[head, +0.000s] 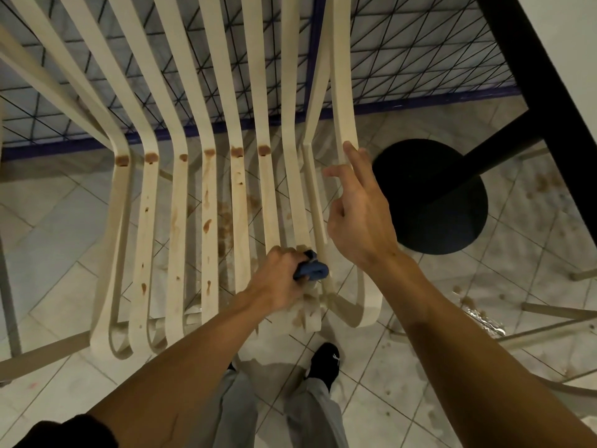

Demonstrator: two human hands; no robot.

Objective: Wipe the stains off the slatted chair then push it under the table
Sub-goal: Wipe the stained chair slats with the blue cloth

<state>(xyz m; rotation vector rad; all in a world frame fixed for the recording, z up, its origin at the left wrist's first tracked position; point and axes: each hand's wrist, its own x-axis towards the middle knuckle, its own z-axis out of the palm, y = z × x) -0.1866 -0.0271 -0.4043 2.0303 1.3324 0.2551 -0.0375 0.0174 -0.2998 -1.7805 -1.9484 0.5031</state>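
Blue cloth (312,270) in left hand (280,280), on chair (208,221)

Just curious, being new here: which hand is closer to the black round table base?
Right. The right hand is just left of the black table base, beside the chair's outer slat. The left hand, gripping the blue cloth, is farther left.

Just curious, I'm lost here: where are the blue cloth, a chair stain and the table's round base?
blue cloth (312,270): head view, bunched exposed end.
chair stain (206,226): head view, blob on middle slat.
round base (429,202): head view, middle of disc.
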